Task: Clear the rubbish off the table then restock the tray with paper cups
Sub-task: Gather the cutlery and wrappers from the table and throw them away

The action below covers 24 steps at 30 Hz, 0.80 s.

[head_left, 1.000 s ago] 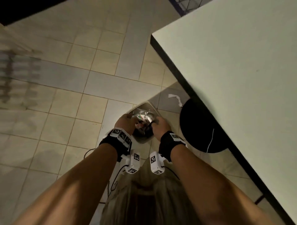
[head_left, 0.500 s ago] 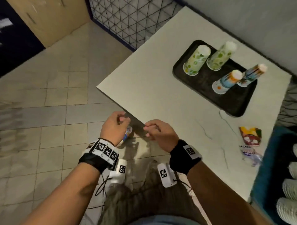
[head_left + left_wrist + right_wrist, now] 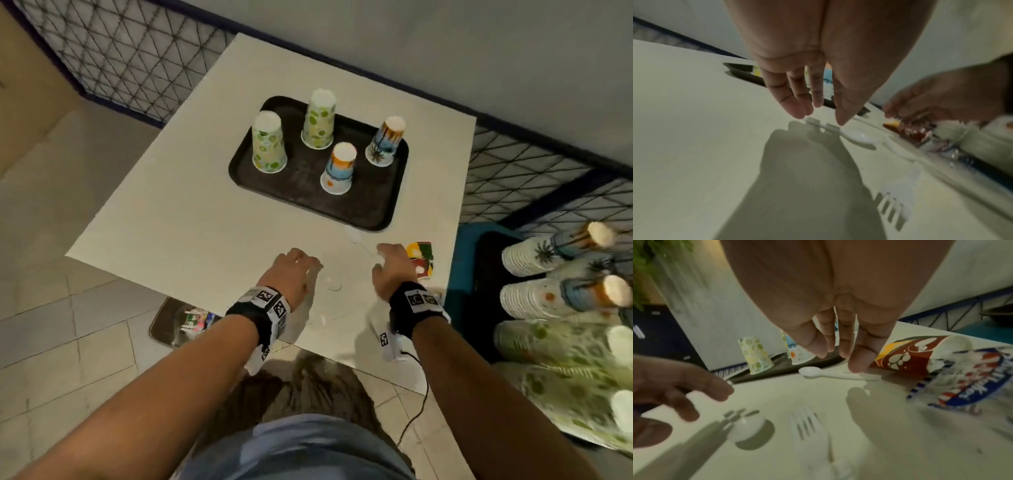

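A black tray [image 3: 373,209] on the white table [image 3: 178,212] carries several upturned paper cups [image 3: 269,144]. My left hand [image 3: 308,270] hovers with straight fingers just over a white plastic spoon [image 3: 857,138]; it holds nothing [image 3: 820,119]. My right hand [image 3: 387,260] reaches down, fingers relaxed [image 3: 838,360], close above the handle of a second white spoon [image 3: 809,370]. Whether it touches the handle I cannot tell. Beside it lie a crushed red and yellow cup [image 3: 910,356] and a striped wrapper [image 3: 962,382]. A white fork [image 3: 807,423] lies nearer the front edge.
A bin [image 3: 181,322] holding rubbish stands on the tiled floor under the table's left front edge. Stacks of fresh paper cups [image 3: 548,274] lie on a blue surface to the right. A wire mesh fence [image 3: 120,58] runs behind the table.
Both hands have come up from the floor bin to the table's front. They hold nothing and now hang over the plastic spoons.
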Motion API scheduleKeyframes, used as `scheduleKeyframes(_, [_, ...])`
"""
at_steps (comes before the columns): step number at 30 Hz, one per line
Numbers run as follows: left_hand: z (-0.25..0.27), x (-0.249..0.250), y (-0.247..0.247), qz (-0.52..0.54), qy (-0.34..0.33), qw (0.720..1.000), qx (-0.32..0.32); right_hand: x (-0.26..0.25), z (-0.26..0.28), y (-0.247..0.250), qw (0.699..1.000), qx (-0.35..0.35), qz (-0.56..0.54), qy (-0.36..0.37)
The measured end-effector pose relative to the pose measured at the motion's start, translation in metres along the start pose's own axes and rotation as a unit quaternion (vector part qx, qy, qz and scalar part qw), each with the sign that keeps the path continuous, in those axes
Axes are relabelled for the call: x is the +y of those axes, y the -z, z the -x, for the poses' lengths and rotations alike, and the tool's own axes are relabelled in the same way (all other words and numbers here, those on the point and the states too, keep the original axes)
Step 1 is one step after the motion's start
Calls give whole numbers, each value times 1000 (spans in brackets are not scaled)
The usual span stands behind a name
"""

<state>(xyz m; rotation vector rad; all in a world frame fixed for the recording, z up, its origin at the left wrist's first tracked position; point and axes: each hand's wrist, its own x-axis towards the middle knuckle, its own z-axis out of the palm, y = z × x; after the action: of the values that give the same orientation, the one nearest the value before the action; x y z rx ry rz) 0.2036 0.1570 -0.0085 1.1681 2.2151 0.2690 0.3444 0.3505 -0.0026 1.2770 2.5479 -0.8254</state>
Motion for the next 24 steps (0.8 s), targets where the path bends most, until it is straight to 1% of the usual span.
scheduleKeyframes(1, [-9,4,-2,-38,-6,999,-22,-1,-7,0,999,-18,37,0])
scheduleKeyframes(3, [-23,11,-5,-91,-2,995,-41,-5,-21,-5,997,-28,68,-3])
scheduleKeyframes(7, [-42,19,-5,-166,-3,985,-40,-10,-45,-15,987,-56,148,17])
scheduleKeyframes(10, [-50,15,-5,-198,-14,979,-44,-17,-55,-13,981,-66,184,22])
scheduleKeyframes(13, [-51,6,-6,-181,-26,981,-67,-21,-54,-5,976,-62,206,26])
scheduleKeyframes(15, [-49,6,-2,-129,-23,987,-97,-23,-46,7,986,-45,160,13])
scheduleKeyframes(17, [-40,14,7,-42,-6,992,-115,-21,-28,24,998,-21,55,-25])
scheduleKeyframes(19, [-29,26,13,46,15,991,-127,-13,-5,36,998,-11,-34,-54])
scheduleKeyframes(21, [-18,42,13,120,29,983,-133,1,21,37,997,-16,-62,-48])
scheduleKeyframes(22, [-14,50,10,131,30,982,-134,7,33,34,996,-25,-66,-47])
scheduleKeyframes(24, [-13,63,2,85,6,986,-145,20,56,17,992,-52,-92,-69])
